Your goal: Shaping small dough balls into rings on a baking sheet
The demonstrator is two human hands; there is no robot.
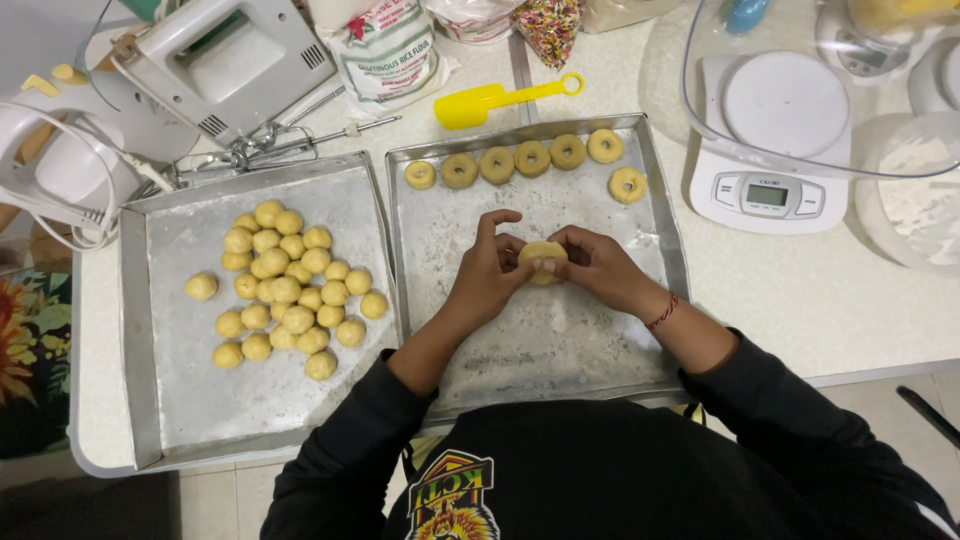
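Fingers (512, 262) of both hands are closing round a dough piece (542, 260); gentle, even pressing (over the floured tray (540, 330)) is probably keeping its shape true.

Hidden from me: most of the dough piece (542, 262), covered by my left hand (487, 275) and right hand (600, 268). Cut off at twelve o'clock: flour bag (385, 50), sprinkles bag (548, 25). At three o'clock: bowl (915, 185).
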